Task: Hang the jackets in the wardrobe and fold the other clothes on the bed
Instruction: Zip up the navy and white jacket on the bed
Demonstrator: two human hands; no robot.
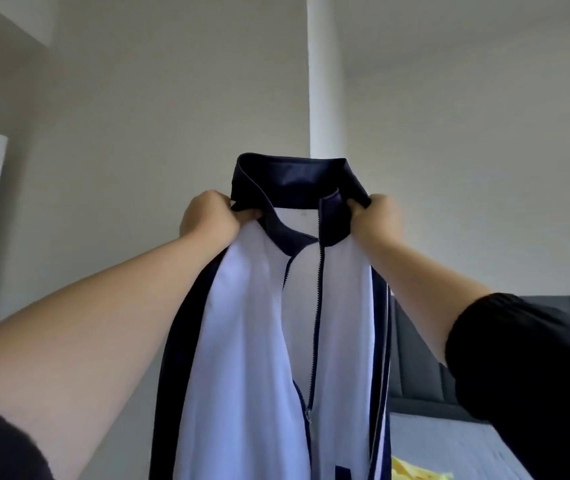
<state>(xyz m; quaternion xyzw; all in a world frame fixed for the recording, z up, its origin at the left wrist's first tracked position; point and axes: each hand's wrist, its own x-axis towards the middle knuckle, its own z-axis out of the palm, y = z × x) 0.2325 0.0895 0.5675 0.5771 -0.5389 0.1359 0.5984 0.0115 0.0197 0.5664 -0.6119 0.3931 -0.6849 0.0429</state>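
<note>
A white jacket (252, 323) with a navy collar, navy side stripes and a half-open zip hangs in the air in front of me, its front facing me. My left hand (209, 216) grips the left end of the collar. My right hand (377, 218) grips the right end of the collar. Both arms are raised and stretched forward. The jacket's lower part runs out of the bottom of the frame.
A bed (449, 441) with a grey sheet lies at the lower right, with a dark padded headboard (422, 358) behind it. A yellow garment (415, 471) lies on the bed. White walls and a white column (325, 81) stand ahead.
</note>
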